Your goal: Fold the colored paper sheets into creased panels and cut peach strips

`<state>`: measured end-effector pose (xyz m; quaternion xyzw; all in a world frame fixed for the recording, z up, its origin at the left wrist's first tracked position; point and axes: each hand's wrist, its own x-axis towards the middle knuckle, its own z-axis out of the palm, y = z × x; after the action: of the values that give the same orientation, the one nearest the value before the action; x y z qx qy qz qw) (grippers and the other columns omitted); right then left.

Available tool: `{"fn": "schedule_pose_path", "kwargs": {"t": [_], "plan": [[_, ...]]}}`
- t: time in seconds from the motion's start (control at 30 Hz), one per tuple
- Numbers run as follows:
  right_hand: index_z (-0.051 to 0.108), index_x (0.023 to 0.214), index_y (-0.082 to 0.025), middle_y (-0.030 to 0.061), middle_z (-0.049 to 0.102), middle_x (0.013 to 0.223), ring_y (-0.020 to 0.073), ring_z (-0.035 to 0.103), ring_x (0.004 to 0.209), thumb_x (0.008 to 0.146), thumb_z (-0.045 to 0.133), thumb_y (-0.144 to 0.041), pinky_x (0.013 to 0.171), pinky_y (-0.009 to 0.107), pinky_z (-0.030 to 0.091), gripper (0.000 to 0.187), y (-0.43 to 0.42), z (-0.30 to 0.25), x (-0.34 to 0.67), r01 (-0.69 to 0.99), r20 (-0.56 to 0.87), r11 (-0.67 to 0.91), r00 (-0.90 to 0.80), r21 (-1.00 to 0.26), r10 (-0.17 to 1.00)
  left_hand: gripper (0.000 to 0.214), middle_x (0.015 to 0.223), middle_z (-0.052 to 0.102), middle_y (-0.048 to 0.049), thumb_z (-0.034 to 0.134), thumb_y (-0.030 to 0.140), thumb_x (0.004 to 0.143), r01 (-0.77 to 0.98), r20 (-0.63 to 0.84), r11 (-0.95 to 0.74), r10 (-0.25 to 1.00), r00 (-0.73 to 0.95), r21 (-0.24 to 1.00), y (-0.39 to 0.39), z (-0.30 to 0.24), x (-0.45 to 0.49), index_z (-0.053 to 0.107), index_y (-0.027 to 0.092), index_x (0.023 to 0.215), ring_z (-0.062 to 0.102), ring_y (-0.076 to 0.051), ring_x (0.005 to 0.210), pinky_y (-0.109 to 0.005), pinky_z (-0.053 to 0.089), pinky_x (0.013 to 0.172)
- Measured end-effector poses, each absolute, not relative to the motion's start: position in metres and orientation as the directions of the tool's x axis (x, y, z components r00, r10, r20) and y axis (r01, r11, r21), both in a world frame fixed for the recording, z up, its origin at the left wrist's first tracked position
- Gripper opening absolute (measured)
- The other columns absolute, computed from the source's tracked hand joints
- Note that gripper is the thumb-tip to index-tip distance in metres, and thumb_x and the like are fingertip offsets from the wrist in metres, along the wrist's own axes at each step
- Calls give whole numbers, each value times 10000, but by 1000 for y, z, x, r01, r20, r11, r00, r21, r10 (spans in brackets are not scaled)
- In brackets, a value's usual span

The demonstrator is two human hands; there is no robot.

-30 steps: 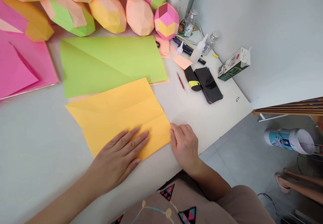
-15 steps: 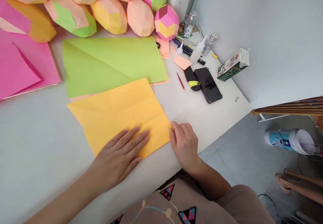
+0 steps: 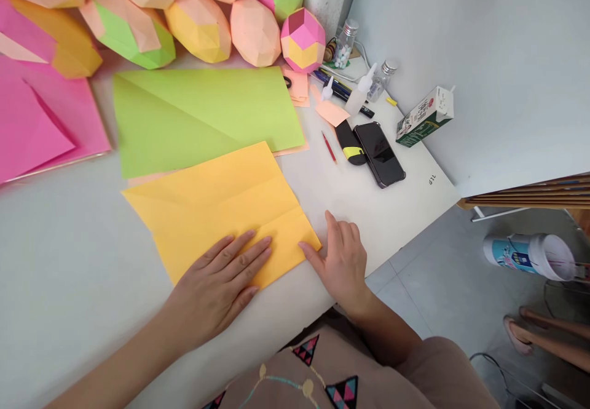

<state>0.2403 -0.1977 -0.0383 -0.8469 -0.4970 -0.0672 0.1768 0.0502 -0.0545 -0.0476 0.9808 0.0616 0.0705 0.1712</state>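
Note:
A yellow sheet of paper (image 3: 221,194) with faint creases lies on the white table, overlapping a green sheet (image 3: 207,114) behind it. My left hand (image 3: 221,280) rests flat on the yellow paper's near part, fingers stretched out. At the sheet's right corner is my right hand (image 3: 341,261), thumb on the paper and index finger raised apart from it beyond the edge. Its other fingers are loosely curled, and nothing is gripped. A peach sheet peeks out from under the green one.
Faceted paper shapes (image 3: 198,24) are stacked along the back. Pink sheets (image 3: 41,120) lie at the left. Toward the right are a phone (image 3: 380,154), a red pen refill (image 3: 329,147), a glue bottle (image 3: 361,92) and a drink carton (image 3: 424,117). A bucket (image 3: 528,256) lies beyond the table edge.
My right hand has opened from a pinch at the yellow paper's right corner, with thumb and index finger now spread apart. My left hand has stayed in place.

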Motion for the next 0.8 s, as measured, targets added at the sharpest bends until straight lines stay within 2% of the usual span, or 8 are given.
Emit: {"fn": "schedule_pose_path", "kwargs": {"t": [0.2, 0.33, 0.43, 0.57, 0.67, 0.8], "plan": [[509, 1211, -78, 79, 571, 774, 219, 484, 763, 915, 457, -485, 559, 306, 415, 506, -198, -40, 247, 872, 294, -465, 489, -151, 821, 573, 1470, 377, 50, 345, 425, 955, 104, 113, -933, 152, 982, 344, -55, -47, 50, 155, 303, 1482, 256, -202, 1397, -370, 118, 1171], [540, 1175, -86, 68, 585, 758, 206, 491, 747, 942, 455, -363, 566, 300, 409, 372, -200, -41, 252, 889, 310, -431, 458, -156, 833, 568, 1469, 379, 42, 342, 420, 957, 102, 116, -932, 150, 982, 348, -55, -47, 50, 164, 297, 1482, 259, -204, 1396, -371, 116, 1171], [566, 1138, -106, 52, 594, 749, 188, 494, 732, 942, 447, -254, 589, 293, 416, 273, -203, -41, 256, 884, 311, -382, 455, -270, 834, 573, 1465, 388, 40, 353, 427, 954, 97, 119, -933, 147, 982, 347, -55, -48, 50, 173, 293, 1481, 264, -210, 1395, -375, 118, 1172], [575, 1105, -141, 41, 589, 759, 172, 502, 734, 924, 414, -168, 641, 303, 446, 244, -207, -39, 256, 812, 339, -339, 524, -475, 781, 563, 1463, 390, 42, 343, 422, 956, 96, 125, -935, 146, 981, 341, -55, -48, 50, 181, 293, 1480, 263, -215, 1395, -380, 121, 1172], [558, 1122, -144, 51, 581, 795, 190, 505, 798, 890, 482, -211, 700, 335, 468, 254, -206, -37, 249, 790, 360, -325, 548, -521, 755, 565, 1468, 380, 45, 343, 421, 956, 90, 133, -935, 143, 981, 344, -55, -48, 50, 174, 296, 1481, 260, -215, 1396, -381, 124, 1171], [494, 1226, -116, 96, 563, 907, 254, 491, 944, 844, 558, -405, 808, 436, 467, 483, -199, -34, 229, 828, 335, -353, 514, -436, 790, 567, 1471, 374, 49, 345, 431, 954, 92, 136, -933, 148, 980, 349, -56, -50, 49, 174, 304, 1479, 269, -217, 1393, -386, 128, 1170]]}}
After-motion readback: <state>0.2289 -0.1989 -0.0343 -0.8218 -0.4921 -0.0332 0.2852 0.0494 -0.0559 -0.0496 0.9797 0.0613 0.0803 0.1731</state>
